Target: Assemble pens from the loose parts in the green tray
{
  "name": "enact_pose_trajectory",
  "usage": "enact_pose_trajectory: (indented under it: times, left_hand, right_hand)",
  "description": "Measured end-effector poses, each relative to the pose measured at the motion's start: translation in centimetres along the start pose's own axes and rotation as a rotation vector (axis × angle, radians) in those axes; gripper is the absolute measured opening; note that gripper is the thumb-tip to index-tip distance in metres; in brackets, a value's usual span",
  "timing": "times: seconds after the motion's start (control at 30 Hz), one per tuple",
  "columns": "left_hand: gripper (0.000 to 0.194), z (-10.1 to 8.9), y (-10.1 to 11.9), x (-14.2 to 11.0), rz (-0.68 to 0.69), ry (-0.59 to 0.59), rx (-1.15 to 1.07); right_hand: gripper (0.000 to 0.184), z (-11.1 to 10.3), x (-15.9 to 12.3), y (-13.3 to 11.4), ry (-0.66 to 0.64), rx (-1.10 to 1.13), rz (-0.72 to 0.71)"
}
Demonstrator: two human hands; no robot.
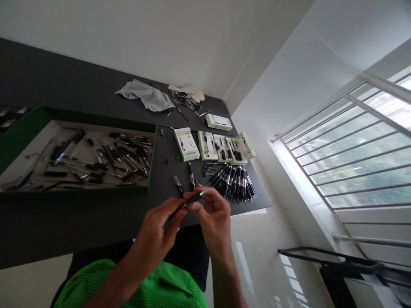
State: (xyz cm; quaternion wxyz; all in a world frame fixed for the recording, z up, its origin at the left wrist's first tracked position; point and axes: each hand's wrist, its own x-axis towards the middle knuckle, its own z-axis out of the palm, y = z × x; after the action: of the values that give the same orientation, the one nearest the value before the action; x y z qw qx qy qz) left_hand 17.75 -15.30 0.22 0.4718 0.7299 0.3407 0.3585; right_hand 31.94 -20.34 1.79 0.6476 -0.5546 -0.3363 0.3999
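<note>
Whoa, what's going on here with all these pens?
A person's left hand and right hand are both holding one dark pen at a dark table. A fan of pens lies near the right hand, with green-and-white boxes beyond. Over on the left, a green-sided tray holds lots of loose pen pieces.

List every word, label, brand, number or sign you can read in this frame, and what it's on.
No text is readable.
Left green-and-white box: print too blurred.
Back green-and-white box: print too small.
Open box: print on its flap too blurred.
Held pen: no lettering discernible.
</note>
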Motion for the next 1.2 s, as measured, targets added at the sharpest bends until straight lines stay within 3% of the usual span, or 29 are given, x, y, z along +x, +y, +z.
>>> enact_pose_trajectory:
  times: [0.1, 0.33, 0.47, 0.67, 0.83, 0.97, 1.1, 1.2]
  left_hand:
    - [0.021, 0.4, 0.0, 0.2, 0.041, 0.031, 0.024]
    - [0.024, 1.1, 0.0, 1.0, 0.031, -0.025, 0.035]
    - [0.025, 2.3, 0.2, 1.7, 0.024, -0.076, 0.037]
    - [0.037, 7.4, -1.1, 5.4, -0.02, -0.109, 0.223]
    - [0.038, 12.8, -3.4, 9.4, -0.045, -0.075, 0.393]
    - [0.023, 15.4, -4.0, 10.7, 0.005, -0.088, 0.428]
    - [0.03, 16.0, -4.1, 10.8, 0.048, -0.111, 0.415]
    - [0.04, 14.6, -4.1, 9.9, 0.095, -0.123, 0.376]
  right_hand:
    - [0.029, -0.5, 0.5, 0.7, 0.087, -0.036, -0.025]
    - [0.024, -1.4, 0.5, 0.8, -0.008, -0.001, -0.071]
    - [0.022, -2.4, 0.8, 1.2, 0.059, -0.021, -0.032]
    - [0.045, -5.2, 1.7, 0.8, 0.328, -0.208, -0.226]
    - [0.038, -8.3, 1.7, -1.0, 0.548, -0.254, -0.405]
    - [0.027, -9.1, 1.8, -1.6, 0.588, -0.356, -0.449]
    - [0.02, -9.5, 2.7, -1.0, 0.548, -0.497, -0.419]
    - [0.017, -10.2, 3.9, -0.7, 0.468, -0.677, -0.401]
